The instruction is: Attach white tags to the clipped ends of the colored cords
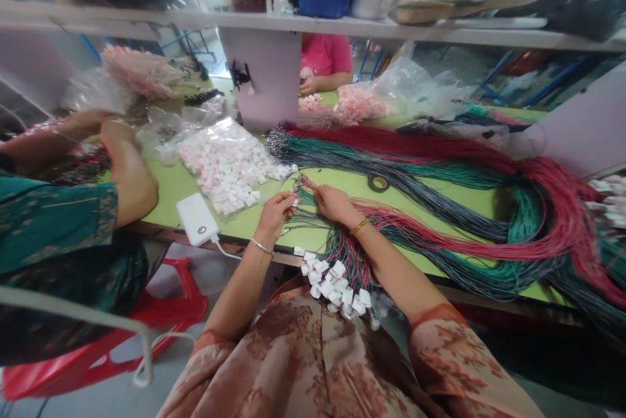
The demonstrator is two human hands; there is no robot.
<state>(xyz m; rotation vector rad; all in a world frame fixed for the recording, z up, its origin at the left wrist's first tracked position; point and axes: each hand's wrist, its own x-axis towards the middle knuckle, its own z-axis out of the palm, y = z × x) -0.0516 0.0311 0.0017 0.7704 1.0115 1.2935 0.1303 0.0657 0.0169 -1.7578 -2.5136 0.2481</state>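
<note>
My left hand (275, 214) pinches a small white plastic connector (295, 202) between thumb and fingertips, just above the table's front edge. Close to its right, my right hand (335, 203) is closed over the end of a bundle of thin wires (386, 217), red, green and black. The metal-tipped wire ends (299, 182) fan out between both hands. Below my right wrist, finished-looking wire ends with white connectors (337, 284) hang over the edge towards my lap. Which single wire my right fingers grip is too small to make out.
A clear bag of white connectors (222, 167) lies left, beside a white power bank (196, 219) with a cable. Long wire bundles (440, 144) curve across the right. Black tape (378, 183) lies behind my right hand. A co-worker's arm (130, 170) is at left; a shelf (195, 16) runs overhead.
</note>
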